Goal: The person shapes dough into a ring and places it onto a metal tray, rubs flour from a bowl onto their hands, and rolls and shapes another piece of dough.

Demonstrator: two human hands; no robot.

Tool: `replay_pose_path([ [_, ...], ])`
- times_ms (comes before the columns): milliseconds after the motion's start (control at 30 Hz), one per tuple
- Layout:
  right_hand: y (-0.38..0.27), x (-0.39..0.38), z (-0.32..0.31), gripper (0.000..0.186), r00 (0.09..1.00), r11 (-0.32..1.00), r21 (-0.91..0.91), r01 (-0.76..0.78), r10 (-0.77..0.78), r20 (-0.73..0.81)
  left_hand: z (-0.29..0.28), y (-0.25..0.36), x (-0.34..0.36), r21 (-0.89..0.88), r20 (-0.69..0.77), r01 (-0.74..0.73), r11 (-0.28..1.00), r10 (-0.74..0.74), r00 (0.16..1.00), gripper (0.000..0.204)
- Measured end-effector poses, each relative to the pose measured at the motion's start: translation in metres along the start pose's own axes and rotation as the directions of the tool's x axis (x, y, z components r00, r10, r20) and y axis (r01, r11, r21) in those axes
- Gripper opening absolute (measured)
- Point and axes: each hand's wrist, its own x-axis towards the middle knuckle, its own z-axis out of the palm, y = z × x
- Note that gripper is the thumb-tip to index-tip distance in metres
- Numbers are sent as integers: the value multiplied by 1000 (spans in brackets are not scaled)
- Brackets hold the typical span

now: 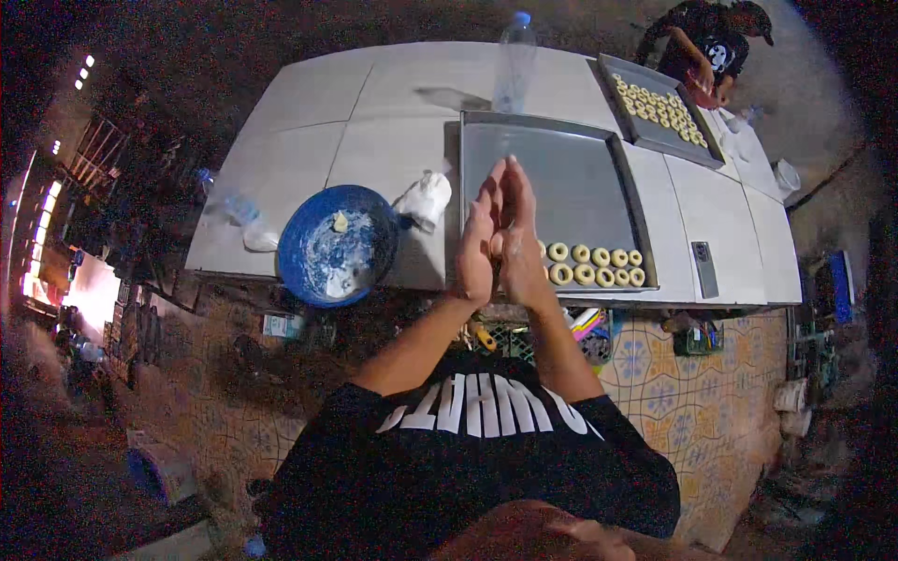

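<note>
Over the front left part of a large metal baking tray (pixel 543 120), my left hand (pixel 475 252) and my right hand (pixel 520 220) are pressed palm to palm. Their fingers are straight and point away from me. A small pale piece of dough (pixel 497 245) shows between the palms; the rest of it is hidden. Raw dough rings (pixel 606 277) lie in two rows along the tray's near edge, to the right of my hands. On the left stands a blue basin (pixel 297 280) with white flour and a small dough lump (pixel 340 222) inside.
A white bag (pixel 426 198) sits between basin and tray. Behind the tray stands a clear bottle (pixel 515 70). A phone (pixel 704 269) lies at the right front edge. Far right, another person (pixel 711 51) works beside a second tray (pixel 610 70) of dough rings.
</note>
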Motion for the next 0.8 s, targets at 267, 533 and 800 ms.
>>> replay_pose_path([
  [267, -16, -1, -11, 113, 984, 984, -39, 176, -177, -32, 9, 6, 1, -31, 125, 81, 996, -76, 989, 70],
  [533, -38, -23, 4, 114, 999, 998, 63, 15, -17, 36, 2, 6, 37, 128, 111, -180, 975, 166, 980, 82],
  [800, -10, 1, -21, 113, 989, 994, -63, 92, -98, -111, 18, -6, 13, -25, 244, -21, 999, 26, 969, 74],
])
